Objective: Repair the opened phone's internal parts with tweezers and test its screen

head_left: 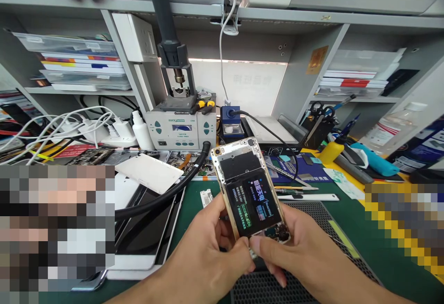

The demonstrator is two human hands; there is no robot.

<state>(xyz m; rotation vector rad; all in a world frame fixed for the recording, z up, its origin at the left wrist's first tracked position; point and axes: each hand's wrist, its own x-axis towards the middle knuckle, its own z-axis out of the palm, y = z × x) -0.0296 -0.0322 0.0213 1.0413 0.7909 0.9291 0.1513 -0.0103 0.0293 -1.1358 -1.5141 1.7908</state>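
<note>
An opened smartphone (239,163) with its back off is held tilted above the bench, its black battery (251,200) with coloured print facing me. My left hand (218,244) is closed around the phone's left edge, thumb pressed at the lower end. From the right, my right hand (294,244) grips the other edge, its thumb on the bottom beside the left thumb. The two thumbs partly hide the phone's lower end. Below the hands lies a black perforated mat (274,290). Behind the left hand, a small white labelled piece (206,197) rests on the green mat.
A grey hot-air station (180,130) stands at the back, its black hose (166,197) crossing the left side. A white back cover (149,173) lies over tablets (145,230). To the right are a white tool (308,197), a yellow bottle (331,152) and a clear bottle (395,130).
</note>
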